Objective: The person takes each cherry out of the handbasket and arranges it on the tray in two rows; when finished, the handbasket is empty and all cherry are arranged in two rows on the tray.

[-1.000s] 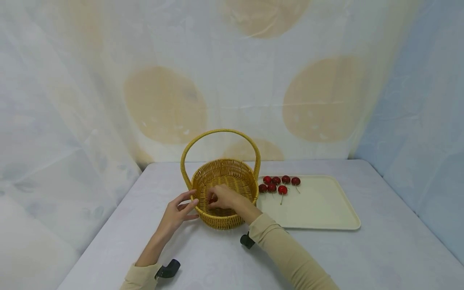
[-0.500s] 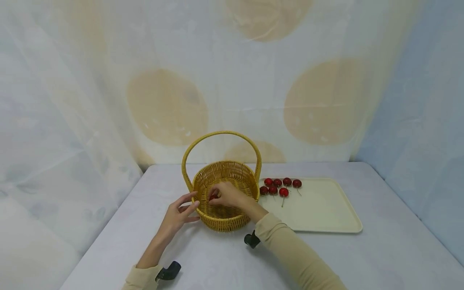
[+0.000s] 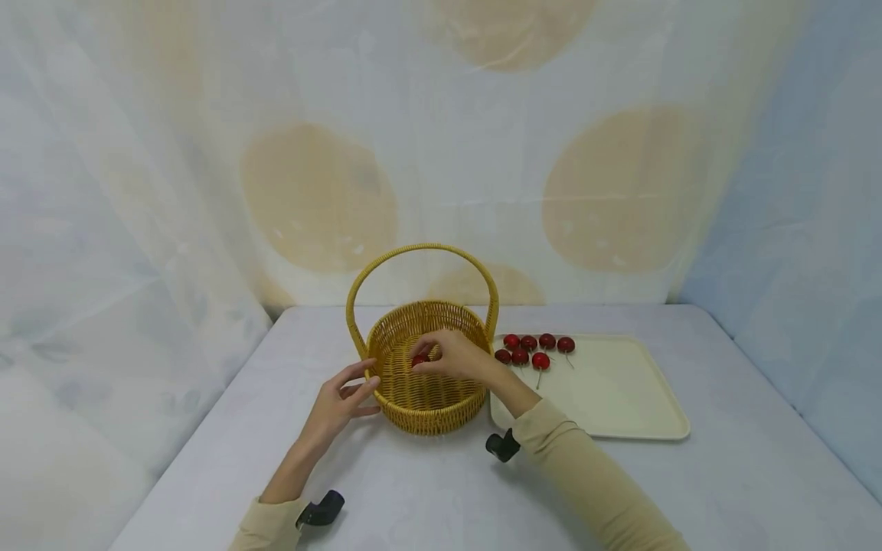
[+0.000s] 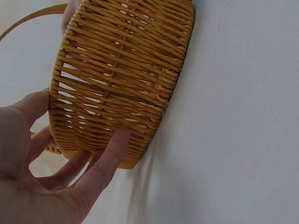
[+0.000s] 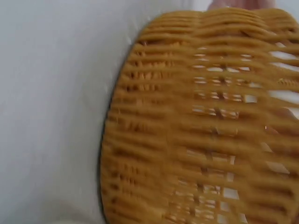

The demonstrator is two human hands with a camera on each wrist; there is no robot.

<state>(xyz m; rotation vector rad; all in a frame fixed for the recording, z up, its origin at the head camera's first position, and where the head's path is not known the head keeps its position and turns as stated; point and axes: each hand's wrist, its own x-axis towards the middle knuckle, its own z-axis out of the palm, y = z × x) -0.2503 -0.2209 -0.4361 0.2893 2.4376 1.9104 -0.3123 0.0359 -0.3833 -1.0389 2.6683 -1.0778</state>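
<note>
In the head view, a round woven basket with a tall hoop handle stands mid-table. My right hand is over the basket's inside, pinching a red cherry between thumb and fingers. My left hand rests against the basket's left side with its fingers spread. In the left wrist view, the left-hand fingers touch the woven wall from outside. The right wrist view is mostly filled by the blurred basket wall, which hides nearly all of the right hand.
Right of the basket lies a cream tray, its left edge close to the basket. Several dark red cherries with stems sit at the tray's upper left. A patterned cloth backdrop rises behind the white table.
My right hand has moved up and to the right inside the basket's outline with the cherry, which has come into clearer sight. The left hand stays at the basket's side.
</note>
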